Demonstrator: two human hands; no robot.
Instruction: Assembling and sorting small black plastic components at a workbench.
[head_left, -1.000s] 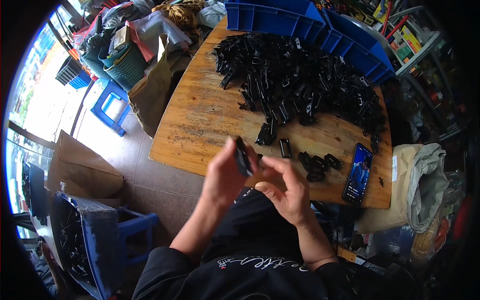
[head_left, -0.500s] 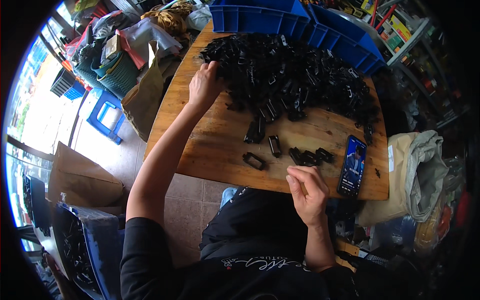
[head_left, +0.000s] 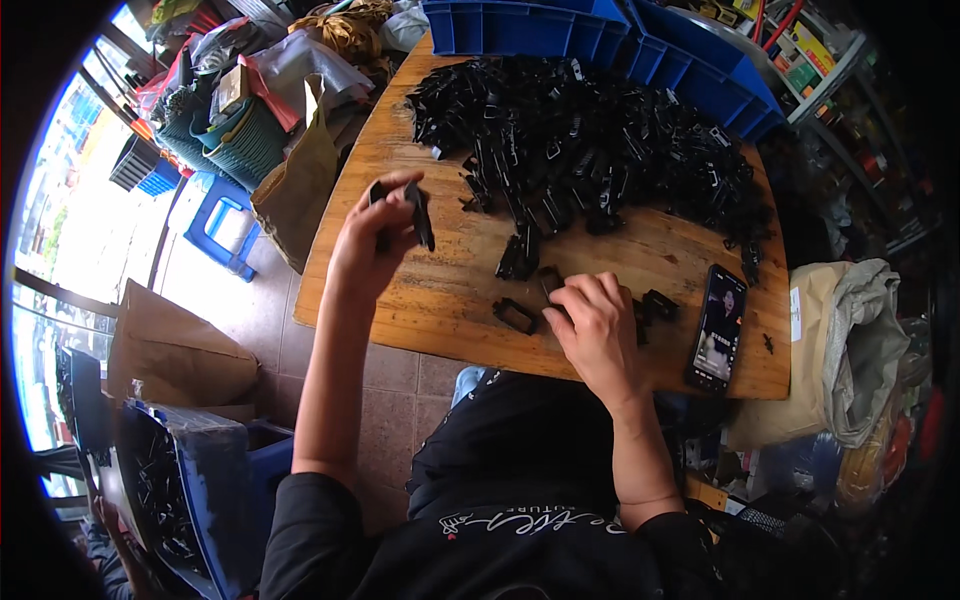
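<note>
My left hand [head_left: 372,238] is raised over the left side of the wooden table [head_left: 440,290], its fingers closed around black plastic pieces [head_left: 420,215] whose exact shape is partly hidden. Near the front edge, the curled fingers of my right hand [head_left: 598,330] pinch the near end of a small black plastic frame [head_left: 549,279]. Just left of those fingers lies another open rectangular black frame [head_left: 515,316]. More black pieces [head_left: 657,305] sit to the right, partly covered by my right hand. A large heap of similar black plastic parts [head_left: 590,150] spreads over the far half.
Blue bins [head_left: 530,30] stand behind the heap. A lit phone [head_left: 716,328] leans at the right. An open sack [head_left: 860,340] is beside the table's right edge, a brown paper sack [head_left: 300,190] to the left. Another person's hand [head_left: 115,530] shows at lower left.
My left hand has drawn back from the heap toward me, now with black pieces in it. My right hand has moved forward and left onto a small frame.
</note>
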